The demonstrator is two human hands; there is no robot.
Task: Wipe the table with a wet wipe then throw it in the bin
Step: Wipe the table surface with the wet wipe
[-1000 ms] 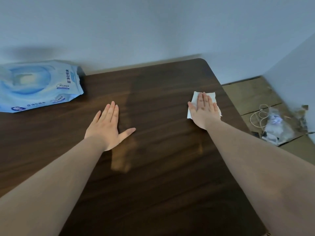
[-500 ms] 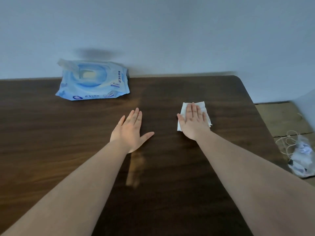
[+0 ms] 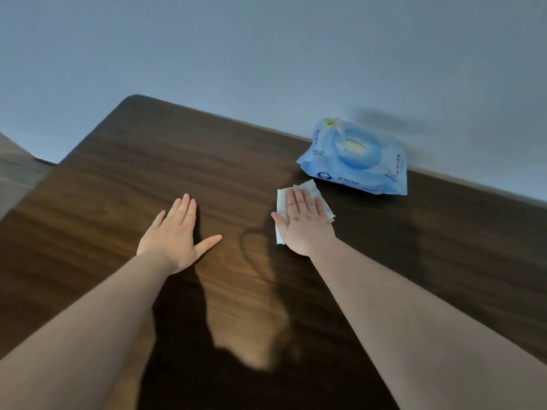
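Observation:
A white wet wipe lies flat on the dark wooden table, just in front of the blue wipe pack. My right hand presses down on the wipe with the palm flat and fingers together, so only the wipe's edges show around it. My left hand rests flat on the bare wood to the left, thumb spread out, holding nothing. No bin is in view.
A blue pack of wet wipes sits against the pale wall at the table's far edge. The table's rounded far-left corner shows, with floor beyond the left edge.
My right hand has slid the wipe leftward across the table to a spot beside the blue pack. The left hand also shifted left. The view has swung left, and the floor clutter on the right is gone.

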